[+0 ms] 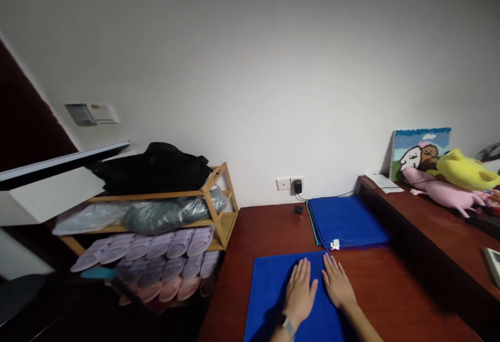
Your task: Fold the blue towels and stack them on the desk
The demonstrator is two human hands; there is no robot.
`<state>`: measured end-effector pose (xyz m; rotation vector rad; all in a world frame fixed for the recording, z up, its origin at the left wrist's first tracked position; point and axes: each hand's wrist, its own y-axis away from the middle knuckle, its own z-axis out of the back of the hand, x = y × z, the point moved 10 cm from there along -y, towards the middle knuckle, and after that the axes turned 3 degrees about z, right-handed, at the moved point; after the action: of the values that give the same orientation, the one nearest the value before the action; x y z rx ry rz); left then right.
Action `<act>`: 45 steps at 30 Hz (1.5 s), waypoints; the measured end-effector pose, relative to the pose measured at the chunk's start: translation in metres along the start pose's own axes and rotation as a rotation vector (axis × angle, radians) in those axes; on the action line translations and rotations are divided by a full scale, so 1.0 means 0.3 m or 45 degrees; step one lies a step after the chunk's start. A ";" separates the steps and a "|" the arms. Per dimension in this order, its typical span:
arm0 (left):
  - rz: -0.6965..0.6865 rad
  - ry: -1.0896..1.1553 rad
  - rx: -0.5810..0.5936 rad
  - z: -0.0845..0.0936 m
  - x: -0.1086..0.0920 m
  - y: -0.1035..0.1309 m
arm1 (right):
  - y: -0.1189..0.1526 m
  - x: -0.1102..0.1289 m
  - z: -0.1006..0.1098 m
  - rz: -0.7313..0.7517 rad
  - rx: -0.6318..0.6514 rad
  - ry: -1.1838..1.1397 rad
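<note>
A blue cloth (267, 287) lies spread on the reddish-brown table, its lower part running out of view. My left hand (300, 289) rests flat on its middle, fingers stretched out, with a watch on the wrist. Along the cloth's right edge lies my right hand (338, 282), palm down and fingers extended. Neither hand grips anything. Just beyond the right hand sits a stack of folded blue cloths (347, 219) with a white tag (335, 244) at its near corner.
A small black object (298, 210) lies near the wall below a plugged-in black adapter (298, 186). To the right, a raised brown ledge (433, 227) bears plush toys (441, 190) and a picture (424, 147). A wooden rack (219, 191) with several slippers (167, 245) stands left.
</note>
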<state>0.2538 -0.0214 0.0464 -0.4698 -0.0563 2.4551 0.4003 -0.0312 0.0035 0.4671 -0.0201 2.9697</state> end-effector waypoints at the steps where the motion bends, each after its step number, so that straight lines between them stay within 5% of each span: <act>1: -0.018 0.018 0.026 -0.026 -0.047 -0.054 | 0.003 -0.002 -0.008 0.012 0.008 0.014; 3: -0.033 0.034 0.054 -0.072 -0.089 -0.129 | 0.005 -0.009 -0.016 0.017 0.015 0.034; 6: -0.008 -0.018 0.030 -0.092 -0.025 -0.154 | 0.002 -0.020 -0.019 -0.009 0.017 0.042; 9: 0.114 -0.130 -0.021 -0.038 0.166 -0.102 | 0.003 -0.018 -0.011 -0.021 -0.005 0.027; 14: 0.388 -0.278 -0.020 0.147 0.573 0.037 | 0.003 -0.005 0.022 -0.058 0.009 0.023; 17: 0.555 -0.318 -0.046 0.255 0.723 0.110 | 0.010 0.010 0.049 -0.087 0.047 0.016; 20: 0.542 -0.320 -0.124 0.292 0.661 0.158 | 0.066 0.027 0.069 -0.098 -0.005 0.002; 22: 0.394 -0.265 -0.170 0.252 0.493 0.176 | 0.141 0.034 0.053 -0.084 -0.056 0.004; 27: -0.127 -0.050 -0.078 0.028 -0.064 0.209 | 0.348 0.008 -0.052 -0.076 -0.085 -0.008; 30: -0.181 -0.009 -0.002 -0.033 -0.188 0.230 | 0.401 0.008 -0.073 -0.024 -0.084 0.005; 33: -0.071 -0.067 0.044 -0.007 -0.082 0.268 | 0.410 0.007 -0.059 -0.027 -0.109 0.001; 40: 0.358 -0.282 0.022 0.170 0.453 0.507 | 0.411 0.024 -0.021 -0.037 -0.111 -0.017; 43: 0.381 -0.325 -0.058 0.206 0.540 0.596 | 0.434 0.027 -0.008 -0.051 -0.129 -0.035; 45: 0.354 -0.344 -0.207 0.231 0.532 0.633 | 0.470 0.024 -0.004 -0.046 -0.201 -0.049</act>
<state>0.0021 -0.0734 0.0315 -0.2214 -0.3243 2.7880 0.3740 -0.1698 0.0058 0.4982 -0.2452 2.8938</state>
